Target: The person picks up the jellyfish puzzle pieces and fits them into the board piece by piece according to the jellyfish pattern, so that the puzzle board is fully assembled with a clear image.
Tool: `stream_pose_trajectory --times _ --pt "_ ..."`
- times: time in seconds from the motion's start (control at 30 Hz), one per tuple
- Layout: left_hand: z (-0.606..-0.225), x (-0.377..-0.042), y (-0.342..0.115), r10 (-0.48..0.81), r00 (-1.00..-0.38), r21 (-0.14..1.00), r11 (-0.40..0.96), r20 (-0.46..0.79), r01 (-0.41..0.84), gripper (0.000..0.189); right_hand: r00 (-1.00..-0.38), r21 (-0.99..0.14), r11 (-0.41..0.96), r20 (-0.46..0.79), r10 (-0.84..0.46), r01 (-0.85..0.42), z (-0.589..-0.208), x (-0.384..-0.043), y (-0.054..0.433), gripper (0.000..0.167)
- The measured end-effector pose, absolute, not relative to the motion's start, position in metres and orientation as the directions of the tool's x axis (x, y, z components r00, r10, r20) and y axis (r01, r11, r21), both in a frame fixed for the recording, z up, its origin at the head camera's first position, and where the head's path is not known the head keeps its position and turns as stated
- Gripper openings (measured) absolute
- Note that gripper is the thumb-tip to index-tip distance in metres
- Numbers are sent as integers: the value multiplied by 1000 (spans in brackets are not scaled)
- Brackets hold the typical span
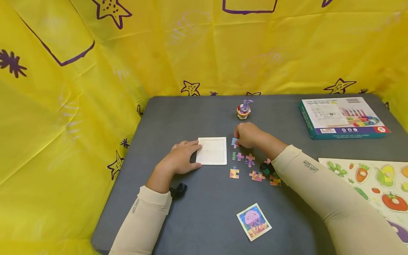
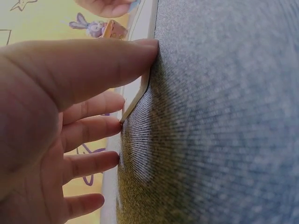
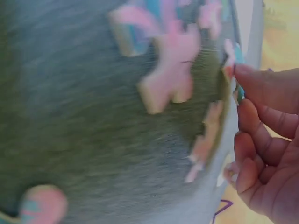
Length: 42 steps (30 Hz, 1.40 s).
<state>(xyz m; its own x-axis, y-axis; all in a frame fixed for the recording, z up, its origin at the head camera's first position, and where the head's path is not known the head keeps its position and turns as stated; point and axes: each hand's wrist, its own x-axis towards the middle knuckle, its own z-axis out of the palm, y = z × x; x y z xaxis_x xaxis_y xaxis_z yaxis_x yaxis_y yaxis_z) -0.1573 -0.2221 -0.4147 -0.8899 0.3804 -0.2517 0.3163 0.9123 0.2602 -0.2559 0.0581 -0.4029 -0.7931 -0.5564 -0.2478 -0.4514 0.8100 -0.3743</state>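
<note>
My left hand (image 1: 183,158) rests at the left side of a square white puzzle tray (image 1: 211,139), fingers fairly straight and spread. In the left wrist view, its thumb (image 2: 107,60) lies along the tray edge and a couple of fingertips touch the corner. Right of the tray, my right hand (image 1: 249,135) pinches a blue and pink puzzle piece (image 1: 234,141) between thumb and index finger. The right wrist view shows this piece (image 3: 239,93) partly hidden by the fingertips. Several loose puzzle pieces (image 1: 250,160) lie below that hand, a few under the forearm.
Nearer the front lies a jellyfish picture card (image 1: 254,222). A purple bunny figure (image 1: 244,109) stands behind the right hand. At the right are a teal-sided box (image 1: 344,117) and a vegetable picture board (image 1: 366,187). Yellow cloth (image 1: 204,53) hangs behind the grey table (image 1: 197,219).
</note>
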Motion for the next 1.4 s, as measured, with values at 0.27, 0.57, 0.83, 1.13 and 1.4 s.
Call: stream_pose_trajectory --times 0.27,0.57,0.83,1.13,1.4 --pt "-413 -160 -221 387 -887 264 910 -253 321 72 -772 -478 767 -248 -585 -428 -387 -266 45 8" --pt "-414 -158 -223 381 -892 277 909 -245 312 69 -742 -465 754 -262 -617 -464 -405 -262 -15 9" --pt "-412 -159 -222 420 -880 290 890 -221 352 66 -800 -363 828 -275 -534 -428 -412 -259 -43 27" --pt "-413 -159 -215 387 -892 234 913 -235 335 74 -802 -335 835 -276 -530 -436 -399 -262 -32 27" --pt "-414 -159 -211 371 -901 177 925 -226 337 73 -787 -316 830 -288 -545 -459 -377 -273 39 28"
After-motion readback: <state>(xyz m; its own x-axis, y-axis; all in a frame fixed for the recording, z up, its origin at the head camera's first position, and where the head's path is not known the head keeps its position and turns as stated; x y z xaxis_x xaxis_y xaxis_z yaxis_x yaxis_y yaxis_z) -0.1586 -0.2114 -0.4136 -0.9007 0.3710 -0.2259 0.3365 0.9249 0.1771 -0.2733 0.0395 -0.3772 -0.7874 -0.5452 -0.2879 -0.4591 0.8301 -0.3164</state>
